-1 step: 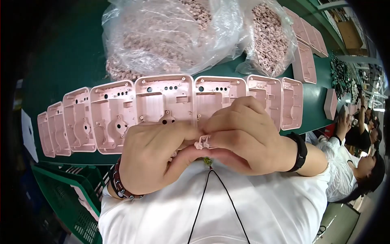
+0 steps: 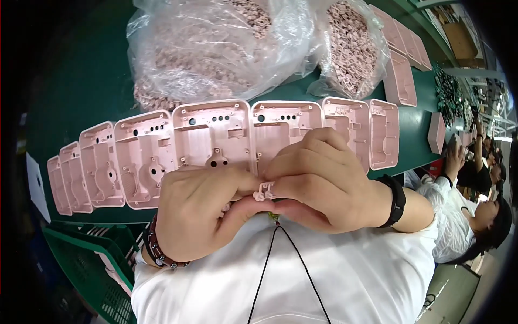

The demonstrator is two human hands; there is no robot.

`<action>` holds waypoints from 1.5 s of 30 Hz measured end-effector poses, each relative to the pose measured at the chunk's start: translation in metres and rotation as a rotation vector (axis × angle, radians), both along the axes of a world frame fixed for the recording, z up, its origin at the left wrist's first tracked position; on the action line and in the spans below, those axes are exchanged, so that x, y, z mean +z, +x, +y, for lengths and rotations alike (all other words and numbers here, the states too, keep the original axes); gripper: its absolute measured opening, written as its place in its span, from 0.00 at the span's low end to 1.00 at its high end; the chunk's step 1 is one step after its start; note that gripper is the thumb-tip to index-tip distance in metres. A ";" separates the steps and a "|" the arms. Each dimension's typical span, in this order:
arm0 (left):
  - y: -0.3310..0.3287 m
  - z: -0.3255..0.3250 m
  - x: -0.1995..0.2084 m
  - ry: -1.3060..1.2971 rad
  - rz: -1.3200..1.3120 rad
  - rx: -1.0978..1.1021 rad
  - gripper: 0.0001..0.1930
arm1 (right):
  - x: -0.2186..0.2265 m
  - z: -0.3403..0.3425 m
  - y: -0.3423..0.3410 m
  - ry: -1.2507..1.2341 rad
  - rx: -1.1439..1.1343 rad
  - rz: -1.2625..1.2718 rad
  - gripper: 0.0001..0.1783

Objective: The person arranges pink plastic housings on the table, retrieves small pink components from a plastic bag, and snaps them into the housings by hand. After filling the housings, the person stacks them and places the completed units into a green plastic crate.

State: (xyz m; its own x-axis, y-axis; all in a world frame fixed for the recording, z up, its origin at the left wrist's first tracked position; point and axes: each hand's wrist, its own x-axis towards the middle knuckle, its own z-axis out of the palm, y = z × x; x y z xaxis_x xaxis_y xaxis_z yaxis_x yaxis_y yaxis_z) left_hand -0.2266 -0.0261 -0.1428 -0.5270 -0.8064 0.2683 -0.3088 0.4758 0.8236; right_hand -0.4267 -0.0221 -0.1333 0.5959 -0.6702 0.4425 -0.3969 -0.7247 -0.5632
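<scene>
My left hand [image 2: 202, 210] and my right hand [image 2: 321, 186] meet in front of my chest, thumbs and fingers pinched together. Between their fingertips is a small pink plastic part [image 2: 264, 192] with a looped, frame-like shape; both hands grip it. More pink plastic shows inside the curled fingers of my left hand, mostly hidden. Just beyond the hands stands a row of open pink plastic housings [image 2: 212, 141], side by side, their insides showing posts, round holes and ribs. My fingers cover the near edges of the middle ones.
Two clear plastic bags [image 2: 216, 48] of small pink parts lie behind the row on the green table [image 2: 81, 92]. More pink housings [image 2: 399, 81] stand at the far right. A green crate [image 2: 81, 264] is at the lower left. A co-worker [image 2: 469, 221] sits to the right.
The row and bags sit slightly further left in the picture. The small part between my fingertips is tilted a little differently; both hands keep their pinch.
</scene>
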 end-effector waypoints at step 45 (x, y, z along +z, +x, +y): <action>0.023 -0.001 -0.009 0.614 0.627 0.230 0.32 | 0.037 -0.037 0.036 0.071 -0.001 0.297 0.10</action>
State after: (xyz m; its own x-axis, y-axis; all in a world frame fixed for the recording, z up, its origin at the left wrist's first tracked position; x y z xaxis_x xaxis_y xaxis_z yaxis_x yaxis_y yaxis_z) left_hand -0.2037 -0.0273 -0.1514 -0.2375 -0.9695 -0.0601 0.2484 -0.1204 0.9611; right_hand -0.3911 -0.0594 -0.0963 0.6914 -0.6940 0.2010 -0.5528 -0.6872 -0.4714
